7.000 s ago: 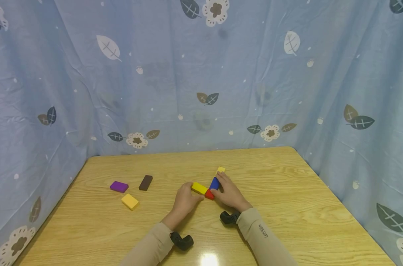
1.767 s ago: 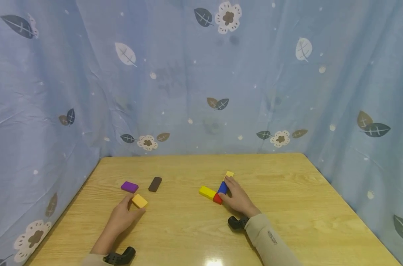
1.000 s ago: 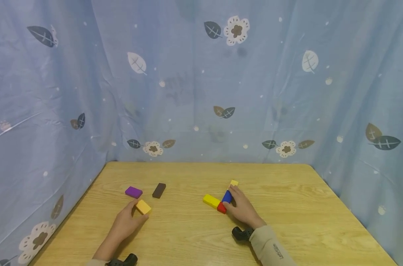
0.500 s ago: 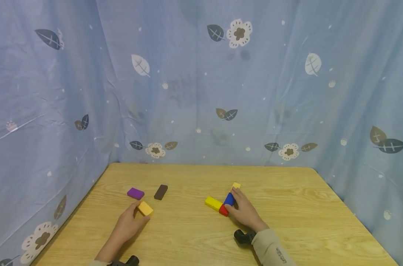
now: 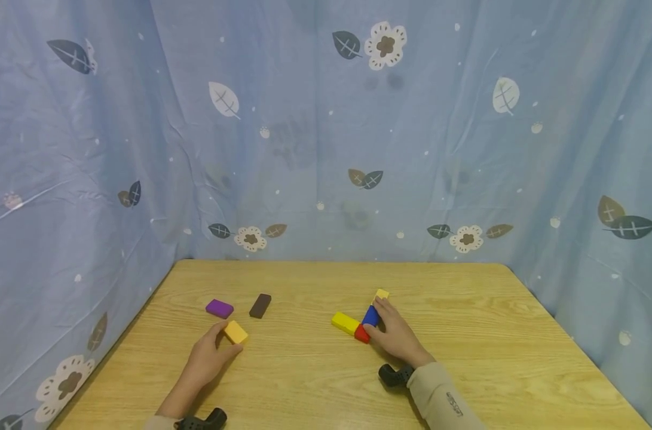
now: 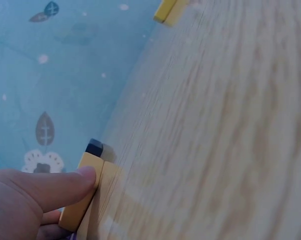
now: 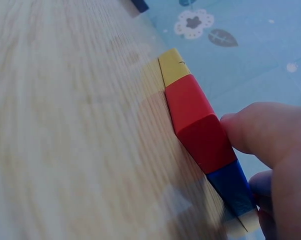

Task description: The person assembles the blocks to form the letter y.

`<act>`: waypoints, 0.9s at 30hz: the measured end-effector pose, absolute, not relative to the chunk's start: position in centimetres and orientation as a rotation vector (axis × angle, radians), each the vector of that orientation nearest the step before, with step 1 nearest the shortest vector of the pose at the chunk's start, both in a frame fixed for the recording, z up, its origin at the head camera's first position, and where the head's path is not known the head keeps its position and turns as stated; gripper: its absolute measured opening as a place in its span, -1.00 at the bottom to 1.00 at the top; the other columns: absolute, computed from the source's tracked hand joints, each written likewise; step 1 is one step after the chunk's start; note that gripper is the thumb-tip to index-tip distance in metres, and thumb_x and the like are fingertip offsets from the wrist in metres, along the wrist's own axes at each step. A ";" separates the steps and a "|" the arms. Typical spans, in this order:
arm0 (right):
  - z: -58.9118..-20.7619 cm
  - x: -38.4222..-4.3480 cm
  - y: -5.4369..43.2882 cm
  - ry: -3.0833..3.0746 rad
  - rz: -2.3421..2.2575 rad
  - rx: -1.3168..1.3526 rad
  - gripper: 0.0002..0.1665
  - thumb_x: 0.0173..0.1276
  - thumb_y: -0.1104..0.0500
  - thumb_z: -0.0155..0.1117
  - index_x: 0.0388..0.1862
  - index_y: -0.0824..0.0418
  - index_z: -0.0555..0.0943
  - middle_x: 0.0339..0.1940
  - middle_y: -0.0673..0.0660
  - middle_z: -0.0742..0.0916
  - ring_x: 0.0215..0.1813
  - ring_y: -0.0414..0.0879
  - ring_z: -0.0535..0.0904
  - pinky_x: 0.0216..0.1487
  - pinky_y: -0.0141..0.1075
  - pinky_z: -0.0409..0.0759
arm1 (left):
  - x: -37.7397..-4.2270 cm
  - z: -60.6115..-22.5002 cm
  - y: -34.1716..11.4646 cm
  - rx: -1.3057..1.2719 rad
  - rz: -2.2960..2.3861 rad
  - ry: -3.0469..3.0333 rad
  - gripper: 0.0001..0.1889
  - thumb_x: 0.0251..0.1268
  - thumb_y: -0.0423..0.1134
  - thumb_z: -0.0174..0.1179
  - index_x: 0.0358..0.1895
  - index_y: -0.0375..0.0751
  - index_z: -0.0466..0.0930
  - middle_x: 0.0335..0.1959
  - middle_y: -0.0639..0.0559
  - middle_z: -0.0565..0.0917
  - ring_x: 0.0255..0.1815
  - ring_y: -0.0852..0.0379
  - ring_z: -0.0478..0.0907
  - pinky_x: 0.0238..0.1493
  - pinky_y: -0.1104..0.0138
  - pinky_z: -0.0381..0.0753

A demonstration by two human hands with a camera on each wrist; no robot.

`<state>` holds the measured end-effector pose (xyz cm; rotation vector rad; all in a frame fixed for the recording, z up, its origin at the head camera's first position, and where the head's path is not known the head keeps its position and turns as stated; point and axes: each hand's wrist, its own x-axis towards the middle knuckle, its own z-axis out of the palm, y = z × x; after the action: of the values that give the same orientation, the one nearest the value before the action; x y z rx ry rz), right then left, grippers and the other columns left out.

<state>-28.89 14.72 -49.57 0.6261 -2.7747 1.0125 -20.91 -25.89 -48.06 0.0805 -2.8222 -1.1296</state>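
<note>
My left hand [image 5: 207,357] pinches an amber block [image 5: 236,332] between thumb and fingers at the left of the table. In the left wrist view the thumb lies along that amber block [image 6: 82,192], which is at the tabletop. Right of centre, a bright yellow block [image 5: 345,323], a red block [image 5: 362,334], a blue block [image 5: 371,316] and a pale yellow block [image 5: 381,294] form an angled row, red at the corner. My right hand [image 5: 398,334] holds the blue block, its thumb touching the red block [image 7: 200,132] and its fingertips near the pale yellow one.
A purple block [image 5: 220,308] lies just behind the amber one, and a dark brown block [image 5: 260,306] lies to its right. The wooden table [image 5: 304,382] is bounded at the back and sides by a blue patterned curtain [image 5: 304,149].
My left hand has left the bright yellow block and moved left to the amber block, which it now pinches. My right hand has stayed at the blue block. The head view has shifted slightly.
</note>
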 end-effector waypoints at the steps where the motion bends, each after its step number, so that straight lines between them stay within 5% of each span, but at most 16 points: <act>1: -49.6 -28.9 14.7 -2.777 1.013 0.626 -0.17 0.39 -0.11 0.13 0.43 0.37 0.20 0.49 0.30 0.24 0.52 0.22 0.04 0.45 0.14 0.12 | -20.9 -48.0 -25.9 0.082 -1.124 -2.823 -0.19 0.24 -0.03 0.24 0.40 -0.43 0.10 0.37 -0.51 0.17 0.36 -0.48 0.09 0.29 -0.27 0.17; 27: -49.7 -28.8 14.8 -2.787 1.042 0.617 -0.15 0.39 -0.12 0.12 0.45 0.35 0.16 0.50 0.29 0.21 0.53 0.22 0.02 0.46 0.15 0.09 | -21.2 -48.1 -26.0 0.137 -1.154 -2.775 -0.19 0.17 -0.10 0.31 0.36 -0.49 0.14 0.35 -0.49 0.23 0.36 -0.44 0.14 0.32 -0.19 0.20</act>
<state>-28.84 14.76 -49.71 0.6173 -2.7868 1.0420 -21.21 -25.97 -48.08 0.1374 -2.7746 -1.1537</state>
